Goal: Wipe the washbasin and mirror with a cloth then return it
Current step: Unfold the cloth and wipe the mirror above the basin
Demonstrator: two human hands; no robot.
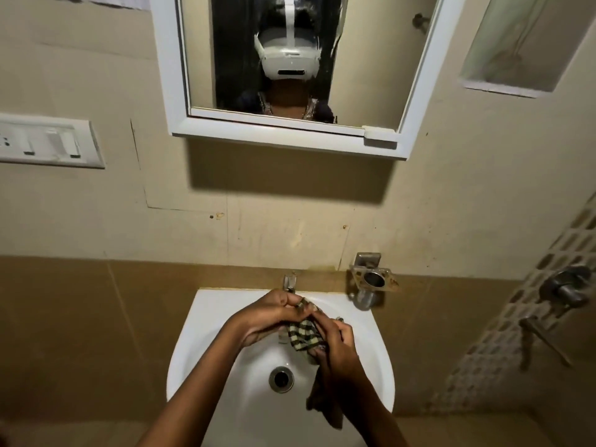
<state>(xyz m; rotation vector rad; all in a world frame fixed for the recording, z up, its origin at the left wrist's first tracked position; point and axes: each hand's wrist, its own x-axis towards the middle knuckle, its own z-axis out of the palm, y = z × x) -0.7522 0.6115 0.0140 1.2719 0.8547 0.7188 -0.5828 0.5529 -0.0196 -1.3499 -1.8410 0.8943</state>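
Cloth: a checked cloth point(303, 333), bunched between both hands over the washbasin point(193, 350), one dark end trailing down toward the near rim.
Left hand: the left hand point(271, 317) curls around the cloth's upper edge, fingertips pinching a fold just below the tap point(289, 283).
Right hand: the right hand point(335, 340) closes on the lower part of the cloth, gripping it against the palm.
Washbasin: white, with the drain point(281, 379) uncovered; whether the bowl is wet or already wiped cannot be told in this dim light.
Mirror: the white-framed mirror point(371, 59) hangs on the wall above, well apart from the hands; no cloth is near it.
Wall fittings: a metal holder point(371, 280) beside the tap and a switch plate point(48, 141) at far left.
Stage, as judged: the cloth seems to be being gathered or wrung at the basin; the mirror wipe and the cloth's return appear to remain.
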